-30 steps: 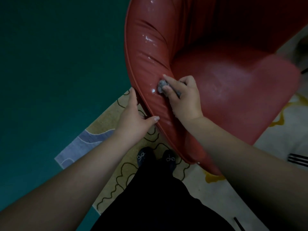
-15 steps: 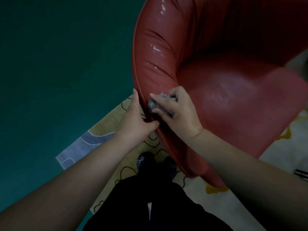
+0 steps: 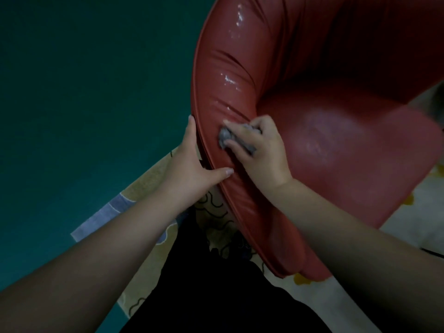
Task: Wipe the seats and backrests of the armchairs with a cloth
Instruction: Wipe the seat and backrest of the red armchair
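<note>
The right hand [image 3: 260, 150] is closed around a crumpled grey cloth [image 3: 227, 138], pressing it against the inner face of the red armchair [image 3: 336, 145] side, just beside the seat. The left hand [image 3: 192, 164] grips the chair's piped outer edge, fingers behind it and thumb laid across the front. The glossy, leather-like upholstery is creased and shows wet, shiny streaks higher up. A pale rug [image 3: 144, 188] with dark squiggly lines lies below on the teal floor [image 3: 84, 92].
</note>
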Tool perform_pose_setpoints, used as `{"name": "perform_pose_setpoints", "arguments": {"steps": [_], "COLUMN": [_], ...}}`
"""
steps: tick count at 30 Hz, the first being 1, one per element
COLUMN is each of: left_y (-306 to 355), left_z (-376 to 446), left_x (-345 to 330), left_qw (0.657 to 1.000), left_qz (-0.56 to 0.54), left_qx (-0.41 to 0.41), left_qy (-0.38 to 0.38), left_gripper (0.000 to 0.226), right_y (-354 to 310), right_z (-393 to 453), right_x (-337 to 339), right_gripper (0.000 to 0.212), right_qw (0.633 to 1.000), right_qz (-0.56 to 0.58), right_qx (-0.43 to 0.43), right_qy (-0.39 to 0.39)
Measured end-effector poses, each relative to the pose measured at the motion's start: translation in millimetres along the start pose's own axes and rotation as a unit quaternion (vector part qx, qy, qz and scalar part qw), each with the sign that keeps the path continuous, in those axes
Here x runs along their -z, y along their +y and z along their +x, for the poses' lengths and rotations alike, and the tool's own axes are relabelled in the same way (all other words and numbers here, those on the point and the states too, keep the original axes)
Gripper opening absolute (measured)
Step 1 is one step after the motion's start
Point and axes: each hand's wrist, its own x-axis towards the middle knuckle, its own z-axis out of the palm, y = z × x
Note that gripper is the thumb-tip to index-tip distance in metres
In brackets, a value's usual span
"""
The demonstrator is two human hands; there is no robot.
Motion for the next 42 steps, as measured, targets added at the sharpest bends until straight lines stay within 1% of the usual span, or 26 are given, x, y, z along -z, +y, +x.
{"name": "perform_pose_setpoints", "arguments": {"steps": [2, 4, 8, 10, 13, 15, 18, 20, 22, 25, 29, 32, 34, 36, 38, 42], "left_y": [-0.2, -1.1, 3.0, 3.7, 1.4, 1.6, 3.4, 5.1, 5.0, 1.6, 1.5, -0.5, -3.1, -2.7, -0.6, 3.9], "left_z": [0.9, 3.4, 18.9, 28.7, 41.2, 49.9, 66.4, 73.8, 77.1, 77.5, 77.8, 77.7, 78.0, 80.8, 87.2, 100.4], "left_x": [1.2, 3.2, 11.2, 18.5, 30.0, 37.2, 43.1, 42.9, 41.1, 40.3, 39.3, 39.9, 41.5, 43.4, 45.1, 50.3], "left_qw": [1.0, 1.0, 1.0, 1.0, 0.999, 0.999, 0.999, 0.998, 0.995, 0.992, 0.99, 0.99, 0.993, 0.995, 0.996, 0.995], "left_qz": [0.006, 0.009, 0.017, 0.012, -0.008, -0.007, 0.004, 0.005, -0.012, -0.05, -0.072, -0.071, -0.043, -0.012, 0.0, 0.04], "left_qx": [0.0, 0.0, -0.005, -0.008, -0.019, -0.025, -0.017, -0.023, -0.034, -0.052, -0.066, -0.061, -0.066, -0.072, -0.075, -0.082], "left_qy": [-0.007, -0.01, -0.009, -0.021, -0.046, -0.039, -0.037, -0.064, -0.093, -0.104, -0.103, -0.104, -0.093, -0.069, -0.054, -0.047], "left_gripper": [0.127, 0.127, 0.129, 0.131, 0.132, 0.134, 0.138, 0.136, 0.127, 0.115, 0.11, 0.113, 0.116, 0.118, 0.121, 0.124], "right_y": [-1.0, -0.9, -2.5, -3.6, -2.6, -2.2, 3.1, 5.8, 5.7, 2.4, -3.8, -0.9, -2.1, -2.0, -0.2, 3.8], "right_z": [28.7, 35.7, -15.9, -23.4, 20.6, 55.2, 60.1, 35.0, 10.9, 22.3, 74.0, 60.5, 36.6, 31.1, 52.0, 97.9], "right_x": [-9.0, -10.9, 3.7, 5.1, -6.8, -17.1, -20.8, -13.8, -7.5, -10.1, -24.6, -21.0, -17.2, -18.1, -21.9, -30.0], "right_gripper": [0.035, 0.035, 0.036, 0.036, 0.034, 0.032, 0.032, 0.034, 0.034, 0.033, 0.031, 0.032, 0.033, 0.034, 0.032, 0.03], "right_qw": [0.999, 0.999, 1.0, 1.0, 0.999, 0.998, 0.998, 0.998, 0.998, 0.997, 0.997, 0.996, 0.996, 0.995, 0.994, 0.99], "right_qz": [-0.025, -0.029, -0.007, -0.001, -0.036, -0.042, -0.03, -0.034, -0.037, -0.038, -0.047, -0.053, -0.06, -0.057, -0.048, -0.059], "right_qx": [-0.006, -0.024, -0.028, -0.028, -0.01, -0.004, -0.016, -0.027, -0.035, -0.044, -0.03, -0.044, -0.05, -0.06, -0.071, -0.064], "right_qy": [0.019, 0.03, 0.006, -0.001, 0.016, 0.037, 0.049, 0.047, 0.043, 0.045, 0.059, 0.056, 0.053, 0.063, 0.074, 0.11]}}
